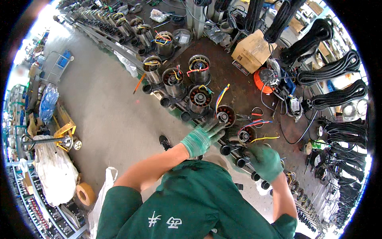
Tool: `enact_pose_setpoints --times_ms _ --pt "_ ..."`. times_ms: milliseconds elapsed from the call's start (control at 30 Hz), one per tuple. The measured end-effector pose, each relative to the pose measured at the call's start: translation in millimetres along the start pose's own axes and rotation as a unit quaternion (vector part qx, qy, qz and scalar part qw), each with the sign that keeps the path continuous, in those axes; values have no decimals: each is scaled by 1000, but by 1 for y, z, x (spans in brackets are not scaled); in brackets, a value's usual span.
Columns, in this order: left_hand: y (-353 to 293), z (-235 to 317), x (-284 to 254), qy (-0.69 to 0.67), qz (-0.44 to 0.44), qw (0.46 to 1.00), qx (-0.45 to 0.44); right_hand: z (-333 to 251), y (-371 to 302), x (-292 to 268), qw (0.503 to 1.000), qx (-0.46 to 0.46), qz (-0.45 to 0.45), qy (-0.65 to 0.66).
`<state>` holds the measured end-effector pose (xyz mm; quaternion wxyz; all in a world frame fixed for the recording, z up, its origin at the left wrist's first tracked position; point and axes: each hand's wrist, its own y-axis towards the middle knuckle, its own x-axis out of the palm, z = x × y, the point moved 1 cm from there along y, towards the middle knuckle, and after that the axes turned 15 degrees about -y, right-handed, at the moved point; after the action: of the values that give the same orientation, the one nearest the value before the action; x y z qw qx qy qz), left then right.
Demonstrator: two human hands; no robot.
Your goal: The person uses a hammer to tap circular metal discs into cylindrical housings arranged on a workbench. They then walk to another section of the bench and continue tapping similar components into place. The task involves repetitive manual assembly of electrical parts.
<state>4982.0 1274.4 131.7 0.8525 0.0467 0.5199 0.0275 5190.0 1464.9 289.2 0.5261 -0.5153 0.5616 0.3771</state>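
Note:
My left hand [199,140], in a green-coated glove, has its fingers stretched out beside an upright motor housing [224,115] with a shaft in its middle and blue, yellow and red wires. I cannot tell whether the fingertips touch it. My right hand [266,162], gloved alike, is smeared by motion just below another motor housing [246,134] with red, blue and yellow wires; its fingers do not show clearly. To the left along the bench stand further motor housings, one with dark red-brown windings [200,98] and one with red and yellow wires [198,67].
Red-handled scissors [256,115] lie on the dark bench [223,53] behind the motors. Farther back are a cardboard box [253,51], an orange round reel [264,79] and hanging black cable coils [330,65]. Black capped cylinders [225,150] line the near edge. A pallet jack [65,137] stands left.

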Motion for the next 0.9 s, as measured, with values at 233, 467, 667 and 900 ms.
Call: enact_pose_setpoints --times_ms 233,467,667,900 --pt "-1 -24 -9 -80 17 991 107 -88 250 49 983 42 124 -129" --pt "-13 -60 11 -246 29 949 194 -98 303 108 981 156 57 -97" --pt "-63 -150 -173 -41 49 998 -11 -89 290 115 971 162 117 -129" --pt "-91 -279 -180 65 42 995 -67 -108 302 95 978 154 90 -108"
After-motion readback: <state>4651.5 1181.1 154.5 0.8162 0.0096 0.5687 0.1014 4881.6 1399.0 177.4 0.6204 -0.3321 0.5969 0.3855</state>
